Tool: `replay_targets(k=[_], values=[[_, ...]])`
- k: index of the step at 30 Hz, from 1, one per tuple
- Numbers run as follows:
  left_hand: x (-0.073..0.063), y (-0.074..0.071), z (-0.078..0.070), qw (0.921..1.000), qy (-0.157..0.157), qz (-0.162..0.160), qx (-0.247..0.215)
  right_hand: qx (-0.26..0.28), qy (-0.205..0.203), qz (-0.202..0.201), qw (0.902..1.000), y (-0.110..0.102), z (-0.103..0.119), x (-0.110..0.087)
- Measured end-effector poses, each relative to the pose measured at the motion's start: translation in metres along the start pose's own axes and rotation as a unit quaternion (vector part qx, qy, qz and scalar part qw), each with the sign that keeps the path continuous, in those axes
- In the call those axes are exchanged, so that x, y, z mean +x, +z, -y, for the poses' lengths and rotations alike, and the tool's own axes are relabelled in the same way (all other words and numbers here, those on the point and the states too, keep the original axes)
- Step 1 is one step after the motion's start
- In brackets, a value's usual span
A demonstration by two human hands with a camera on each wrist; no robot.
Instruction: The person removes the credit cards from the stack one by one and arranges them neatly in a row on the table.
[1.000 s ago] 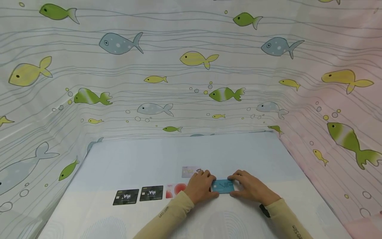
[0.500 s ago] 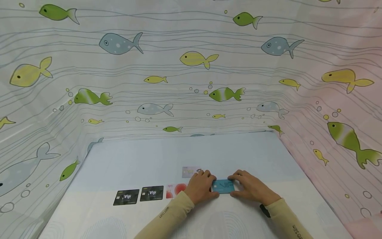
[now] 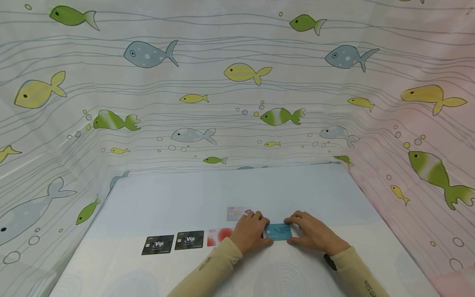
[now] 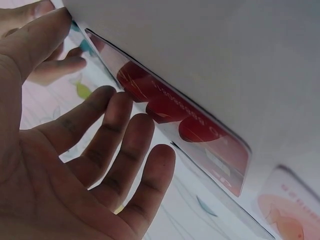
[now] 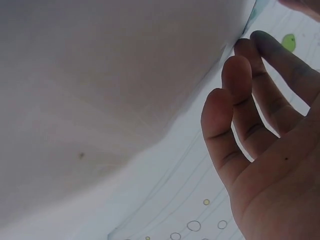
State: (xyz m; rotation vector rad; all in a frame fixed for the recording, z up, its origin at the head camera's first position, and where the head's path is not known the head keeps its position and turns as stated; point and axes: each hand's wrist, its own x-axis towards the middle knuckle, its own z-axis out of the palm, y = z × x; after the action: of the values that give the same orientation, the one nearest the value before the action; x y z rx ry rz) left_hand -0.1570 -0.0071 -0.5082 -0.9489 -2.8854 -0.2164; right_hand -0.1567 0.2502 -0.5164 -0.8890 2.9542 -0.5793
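A blue-green VIP card (image 3: pixel 279 232) lies on the white tabletop, between my two hands in the head view. My left hand (image 3: pixel 250 233) holds its left end, index finger at the far corner and thumb at the near one. At the right end my right hand (image 3: pixel 313 234) grips the card the same way, with thumb and index finger at the corners. The other fingers of both hands are bent loosely. In the left wrist view a red card (image 4: pixel 165 107) lies beside the left fingertips; the left hand hides it in the head view.
Left of the hands, two black Vip cards (image 3: pixel 158 245) and a pale pink card with red circles (image 3: pixel 213 238) lie in a row. A light purple card (image 3: pixel 234 213) sits just beyond the left hand. Fish-patterned curtains (image 3: pixel 237 119) enclose the table.
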Motion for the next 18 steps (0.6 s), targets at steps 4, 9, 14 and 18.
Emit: replay_targets(k=[4,9,14,18], values=[[0.0004,0.0005,-0.0001,1.0,0.001,0.002,0.002,0.004,-0.002,-0.002,1.0,0.0003,-0.0006,-0.0006],[0.0001,0.0,-0.0006,1.0,0.001,0.003,0.004,0.002,-0.007,-0.002,1.0,0.0006,-0.0013,-0.0006],[-0.0004,0.0005,-0.0005,0.9999,0.005,-0.005,0.007,-0.003,-0.009,-0.004,0.9999,0.0001,-0.0013,-0.0001],[0.0002,0.0009,-0.0002,0.9999,0.007,-0.005,0.01,-0.007,-0.01,-0.009,0.9999,-0.0006,-0.0004,0.0001]])
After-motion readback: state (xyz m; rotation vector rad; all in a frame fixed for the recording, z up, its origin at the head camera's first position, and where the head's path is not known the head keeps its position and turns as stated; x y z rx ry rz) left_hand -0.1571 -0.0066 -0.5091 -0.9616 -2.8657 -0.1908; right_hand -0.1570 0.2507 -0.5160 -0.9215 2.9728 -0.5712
